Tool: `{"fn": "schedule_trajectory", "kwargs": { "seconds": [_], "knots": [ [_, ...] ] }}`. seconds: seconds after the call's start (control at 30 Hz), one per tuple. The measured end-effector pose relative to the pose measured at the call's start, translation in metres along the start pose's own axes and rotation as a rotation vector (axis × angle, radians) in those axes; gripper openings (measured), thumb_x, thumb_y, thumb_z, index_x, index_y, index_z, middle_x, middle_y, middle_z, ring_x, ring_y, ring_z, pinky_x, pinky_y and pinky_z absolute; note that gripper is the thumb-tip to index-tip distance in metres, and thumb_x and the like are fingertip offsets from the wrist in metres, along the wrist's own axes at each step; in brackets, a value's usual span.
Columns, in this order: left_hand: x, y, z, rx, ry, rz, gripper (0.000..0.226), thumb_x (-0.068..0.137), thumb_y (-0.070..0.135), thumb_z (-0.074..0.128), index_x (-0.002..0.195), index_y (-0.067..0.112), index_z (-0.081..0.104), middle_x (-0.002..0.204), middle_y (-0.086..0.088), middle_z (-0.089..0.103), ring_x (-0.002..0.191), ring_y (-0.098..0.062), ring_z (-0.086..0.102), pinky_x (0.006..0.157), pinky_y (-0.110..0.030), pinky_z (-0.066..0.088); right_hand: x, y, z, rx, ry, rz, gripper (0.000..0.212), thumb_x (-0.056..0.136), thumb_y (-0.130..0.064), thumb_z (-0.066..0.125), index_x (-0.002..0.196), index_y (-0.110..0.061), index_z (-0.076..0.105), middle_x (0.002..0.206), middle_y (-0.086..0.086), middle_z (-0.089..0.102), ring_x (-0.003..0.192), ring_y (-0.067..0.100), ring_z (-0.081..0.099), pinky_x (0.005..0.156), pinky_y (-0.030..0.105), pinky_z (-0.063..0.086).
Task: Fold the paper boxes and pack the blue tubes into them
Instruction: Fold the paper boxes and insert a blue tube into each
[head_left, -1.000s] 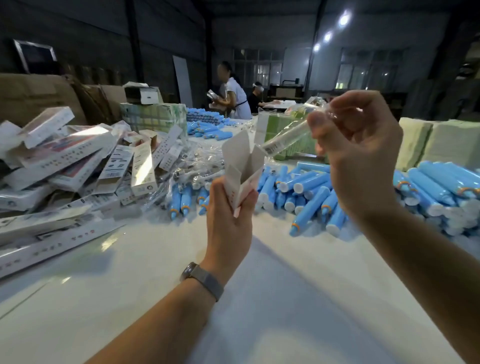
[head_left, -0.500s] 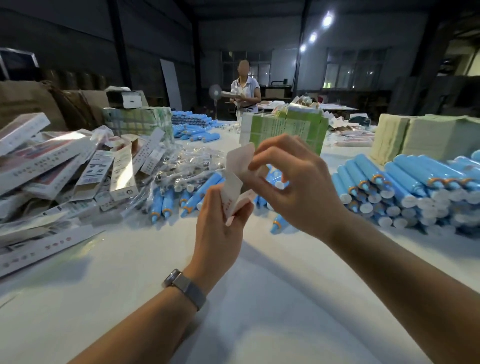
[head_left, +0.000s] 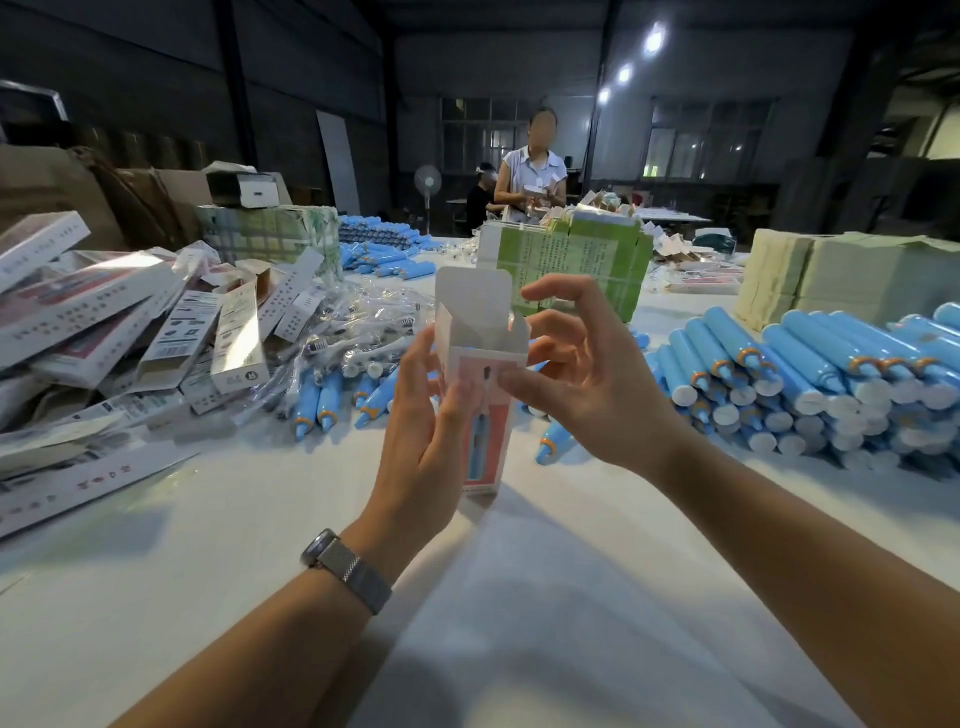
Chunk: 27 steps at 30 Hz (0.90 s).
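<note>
At frame centre, the left hand (head_left: 431, 415) grips the upright paper box (head_left: 480, 364); right hand (head_left: 587, 384) fingers pinch its top. Thin card likely crushes easily; hold by the side edges.

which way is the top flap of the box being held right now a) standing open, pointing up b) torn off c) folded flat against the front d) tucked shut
a: the box, gripped upright by the left hand, has its top flap standing up above the open mouth.
</note>
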<state>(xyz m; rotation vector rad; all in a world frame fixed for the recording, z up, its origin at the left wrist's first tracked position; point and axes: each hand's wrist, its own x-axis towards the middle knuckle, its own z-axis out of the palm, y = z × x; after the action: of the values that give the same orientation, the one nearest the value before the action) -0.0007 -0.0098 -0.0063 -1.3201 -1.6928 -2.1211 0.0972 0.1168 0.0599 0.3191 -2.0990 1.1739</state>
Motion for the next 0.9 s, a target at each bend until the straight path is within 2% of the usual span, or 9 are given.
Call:
{"fn": "schedule_trajectory", "kwargs": {
  "seconds": [0.07, 0.13, 0.23, 0.3, 0.37, 0.43, 0.63, 0.73, 0.9],
  "knots": [
    [0.001, 0.005, 0.000, 0.105, 0.073, 0.085, 0.049, 0.096, 0.052, 0.041, 0.144, 0.042, 0.031, 0.120, 0.015, 0.058, 0.107, -0.014, 0.061, 0.085, -0.028, 0.054, -0.001, 0.001, 0.001, 0.019, 0.014, 0.012, 0.048, 0.078, -0.019, 0.077, 0.113, -0.030, 0.045, 0.099, 0.010, 0.069, 0.077, 0.018, 0.066, 0.073, 0.051, 0.054],
    [0.001, 0.010, -0.001, 0.154, 0.086, 0.186, 0.040, 0.100, 0.044, 0.039, 0.139, 0.052, 0.032, 0.112, 0.022, 0.061, 0.099, -0.016, 0.064, 0.079, -0.031, 0.055, -0.001, 0.000, 0.002, 0.034, 0.032, 0.021, 0.045, 0.076, -0.019, 0.078, 0.108, -0.032, 0.048, 0.098, 0.006, 0.069, 0.077, 0.020, 0.066, 0.072, 0.052, 0.055],
    [0.001, 0.012, -0.004, 0.175, 0.083, 0.226, 0.034, 0.101, 0.040, 0.038, 0.134, 0.049, 0.040, 0.116, 0.012, 0.064, 0.095, -0.018, 0.066, 0.076, -0.042, 0.058, -0.001, -0.001, 0.003, 0.024, 0.044, 0.017, 0.043, 0.075, -0.017, 0.079, 0.105, -0.034, 0.052, 0.095, -0.003, 0.070, 0.076, 0.021, 0.067, 0.071, 0.047, 0.057],
    [0.001, 0.012, -0.005, 0.186, 0.089, 0.224, 0.031, 0.102, 0.041, 0.037, 0.131, 0.048, 0.045, 0.115, 0.017, 0.063, 0.093, -0.018, 0.066, 0.074, -0.045, 0.058, 0.000, -0.001, 0.002, 0.039, 0.053, 0.011, 0.042, 0.076, -0.017, 0.079, 0.106, -0.034, 0.054, 0.092, -0.007, 0.070, 0.072, 0.015, 0.065, 0.068, 0.037, 0.056],
    [0.001, 0.014, -0.004, 0.199, 0.089, 0.225, 0.029, 0.102, 0.040, 0.038, 0.129, 0.047, 0.045, 0.111, 0.021, 0.063, 0.091, -0.017, 0.066, 0.071, -0.042, 0.058, 0.000, 0.000, 0.001, 0.054, 0.059, 0.008, 0.041, 0.076, -0.018, 0.078, 0.108, -0.031, 0.055, 0.092, -0.003, 0.070, 0.070, 0.013, 0.063, 0.069, 0.029, 0.054],
    [0.002, 0.015, -0.003, 0.207, 0.083, 0.214, 0.025, 0.101, 0.041, 0.038, 0.124, 0.047, 0.046, 0.108, 0.018, 0.064, 0.089, -0.018, 0.067, 0.069, -0.042, 0.058, 0.000, 0.001, 0.000, 0.050, 0.066, 0.011, 0.042, 0.076, -0.019, 0.078, 0.109, -0.029, 0.054, 0.093, 0.002, 0.070, 0.071, 0.013, 0.063, 0.069, 0.028, 0.054],
    [0.003, 0.015, -0.004, 0.201, 0.067, 0.210, 0.020, 0.102, 0.040, 0.038, 0.119, 0.045, 0.047, 0.101, 0.016, 0.064, 0.082, -0.021, 0.066, 0.064, -0.043, 0.057, -0.003, 0.005, 0.002, 0.020, 0.066, -0.029, 0.042, 0.080, -0.019, 0.076, 0.113, -0.031, 0.052, 0.097, 0.005, 0.070, 0.075, 0.020, 0.065, 0.070, 0.032, 0.058],
    [0.003, 0.015, -0.003, 0.200, 0.075, 0.217, 0.021, 0.102, 0.040, 0.038, 0.120, 0.044, 0.047, 0.100, 0.020, 0.064, 0.081, -0.019, 0.066, 0.064, -0.040, 0.058, -0.003, 0.003, 0.001, 0.004, 0.053, -0.031, 0.039, 0.083, -0.019, 0.075, 0.112, -0.034, 0.056, 0.100, 0.004, 0.070, 0.077, 0.011, 0.065, 0.070, 0.028, 0.056],
    [0.002, 0.015, -0.001, 0.193, 0.068, 0.234, 0.022, 0.102, 0.038, 0.038, 0.122, 0.041, 0.048, 0.101, 0.014, 0.065, 0.083, -0.021, 0.067, 0.066, -0.047, 0.056, -0.003, 0.002, 0.000, -0.076, 0.021, -0.029, 0.026, 0.086, -0.014, 0.072, 0.103, -0.031, 0.064, 0.091, -0.017, 0.065, 0.073, 0.005, 0.059, 0.065, 0.048, 0.054]
  ]
}}
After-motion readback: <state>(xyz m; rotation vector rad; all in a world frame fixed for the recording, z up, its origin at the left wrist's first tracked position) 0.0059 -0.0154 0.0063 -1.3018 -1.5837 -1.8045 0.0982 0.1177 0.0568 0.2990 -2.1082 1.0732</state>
